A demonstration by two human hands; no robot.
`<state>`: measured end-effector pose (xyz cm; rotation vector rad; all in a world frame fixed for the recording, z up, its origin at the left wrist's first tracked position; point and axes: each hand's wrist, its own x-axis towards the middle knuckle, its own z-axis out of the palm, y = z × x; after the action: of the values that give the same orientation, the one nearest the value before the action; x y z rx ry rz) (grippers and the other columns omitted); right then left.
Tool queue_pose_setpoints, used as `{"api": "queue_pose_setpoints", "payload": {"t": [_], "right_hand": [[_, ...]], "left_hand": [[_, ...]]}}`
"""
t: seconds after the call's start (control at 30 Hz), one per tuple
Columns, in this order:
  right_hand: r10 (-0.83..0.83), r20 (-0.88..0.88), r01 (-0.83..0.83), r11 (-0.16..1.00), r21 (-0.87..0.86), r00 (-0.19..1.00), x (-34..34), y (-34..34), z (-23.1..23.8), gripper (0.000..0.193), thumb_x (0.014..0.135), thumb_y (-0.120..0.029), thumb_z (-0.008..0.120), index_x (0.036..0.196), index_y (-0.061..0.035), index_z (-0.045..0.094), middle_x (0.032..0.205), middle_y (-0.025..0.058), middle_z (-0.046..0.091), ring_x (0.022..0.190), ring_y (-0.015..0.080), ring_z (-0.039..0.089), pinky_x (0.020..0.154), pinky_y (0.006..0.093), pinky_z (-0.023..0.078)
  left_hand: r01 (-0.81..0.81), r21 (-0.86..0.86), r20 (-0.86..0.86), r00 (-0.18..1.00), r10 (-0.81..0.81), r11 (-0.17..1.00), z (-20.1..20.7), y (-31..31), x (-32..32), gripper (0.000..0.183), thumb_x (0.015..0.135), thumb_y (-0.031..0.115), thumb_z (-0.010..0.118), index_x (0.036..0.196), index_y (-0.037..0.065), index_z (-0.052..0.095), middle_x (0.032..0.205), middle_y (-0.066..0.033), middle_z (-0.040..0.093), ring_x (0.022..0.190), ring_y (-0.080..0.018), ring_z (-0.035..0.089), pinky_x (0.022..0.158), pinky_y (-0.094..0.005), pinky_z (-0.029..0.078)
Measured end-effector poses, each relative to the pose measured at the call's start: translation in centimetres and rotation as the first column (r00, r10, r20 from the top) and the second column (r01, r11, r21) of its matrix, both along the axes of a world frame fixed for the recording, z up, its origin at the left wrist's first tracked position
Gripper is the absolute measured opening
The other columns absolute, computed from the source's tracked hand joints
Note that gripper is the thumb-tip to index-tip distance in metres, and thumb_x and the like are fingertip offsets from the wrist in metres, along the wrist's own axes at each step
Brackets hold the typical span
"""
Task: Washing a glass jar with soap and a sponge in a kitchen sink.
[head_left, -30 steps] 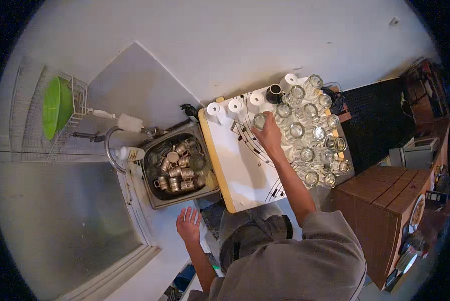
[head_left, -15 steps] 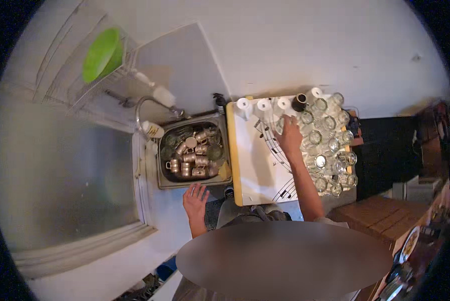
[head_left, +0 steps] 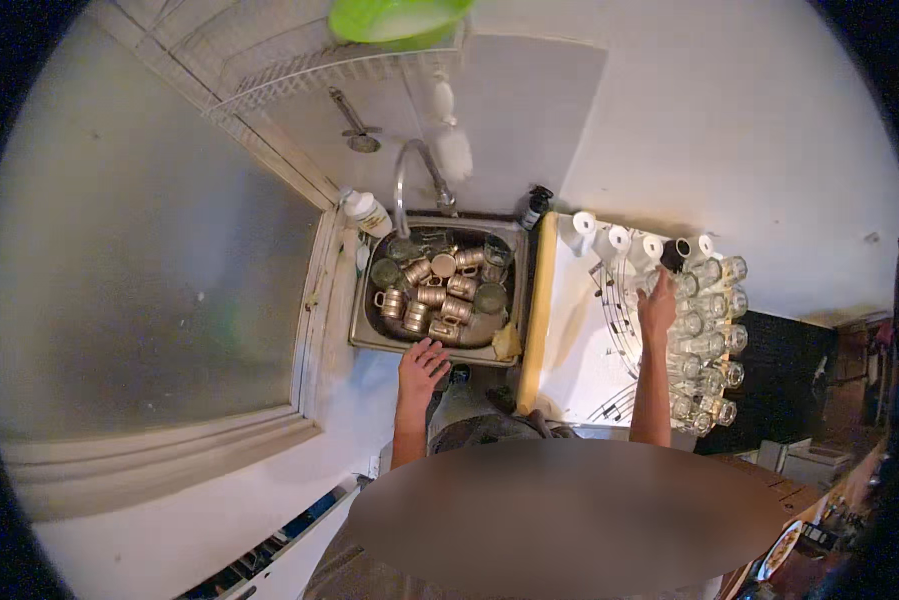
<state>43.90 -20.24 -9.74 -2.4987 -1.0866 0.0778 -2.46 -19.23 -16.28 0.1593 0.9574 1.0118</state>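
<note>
My left hand (head_left: 422, 365) hangs in front of the sink (head_left: 364, 335), fingers spread and holding nothing. Copper-coloured mugs (head_left: 431, 296) lie jumbled in the basin, with several glasses (head_left: 490, 297) around them. My right hand (head_left: 657, 310) is over the white table, thumb and fingers apart, at the back left of the rows of clear glasses (head_left: 699, 345). A glass may stand right by its fingertips; I cannot make out any contact. Just beyond them is a black cup (head_left: 675, 254), in a row with several white cups (head_left: 619, 238).
A yellow cloth or sponge (head_left: 506, 342) sits on the sink's front right corner. The curved faucet (head_left: 403, 185) rises behind the basin, between a white bottle (head_left: 369, 214) and a black pump bottle (head_left: 536, 206). A green bowl (head_left: 399, 22) rests on the wire rack (head_left: 309, 70) above.
The view has swung left, so sink and table appear farther right. My right hand has shifted slightly rightward along the cup row. My left hand stays open by the sink's front.
</note>
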Motion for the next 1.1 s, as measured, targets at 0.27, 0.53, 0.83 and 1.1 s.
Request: {"api": "queue_pose_setpoints", "payload": {"t": [0.27,0.53,0.83,1.1], "right_hand": [[0.186,0.374,-0.110,0.970,-0.217,0.909,-8.2,2.7,-0.1,0.071,0.073,-0.027,0.072,0.133,-0.0081,0.038,0.133,0.0248,0.040,0.121,0.0439,0.039,0.098,0.0487,0.036],[0.618,-0.349,-0.616,0.777,0.132,0.704,-21.2,13.2,-6.1,0.065,0.077,-0.019,0.067,0.132,-0.0019,0.037,0.124,0.0226,0.049,0.116,0.0406,0.046,0.099,0.0426,0.039],[0.348,-0.245,-0.414,0.852,-0.321,0.905,-23.9,20.5,-11.8,0.043,0.075,-0.019,0.065,0.115,-0.0083,0.051,0.110,0.0206,0.059,0.102,0.0408,0.056,0.083,0.0493,0.048],[0.443,-0.134,-0.460,0.814,-0.355,0.886,-21.5,19.7,-15.1,0.019,0.083,-0.023,0.054,0.085,-0.0067,0.062,0.077,0.0207,0.064,0.072,0.0360,0.064,0.064,0.0459,0.052]], "left_hand": [[0.109,-0.022,-0.114,0.987,-0.110,0.994,-3.2,6.2,-4.2,0.042,0.090,0.038,0.049,0.115,0.004,0.054,0.106,-0.0105,0.063,0.098,-0.0236,0.061,0.083,-0.0389,0.050],[0.208,-0.094,-0.091,0.972,-0.217,0.974,-5.9,9.6,-8.1,0.042,0.092,0.041,0.043,0.109,0.005,0.056,0.105,-0.0096,0.063,0.096,-0.0219,0.062,0.079,-0.0347,0.050],[0.215,-0.182,-0.195,0.948,-0.250,0.959,-7.4,10.8,-11.3,0.037,0.085,0.036,0.053,0.107,0.007,0.058,0.099,-0.0079,0.066,0.083,-0.0181,0.064,0.066,-0.0302,0.051],[0.315,-0.193,-0.323,0.874,-0.364,0.929,-6.3,12.0,-9.5,0.024,0.083,0.028,0.058,0.091,0.006,0.060,0.083,-0.0062,0.065,0.067,-0.0158,0.063,0.056,-0.0268,0.051]]}}
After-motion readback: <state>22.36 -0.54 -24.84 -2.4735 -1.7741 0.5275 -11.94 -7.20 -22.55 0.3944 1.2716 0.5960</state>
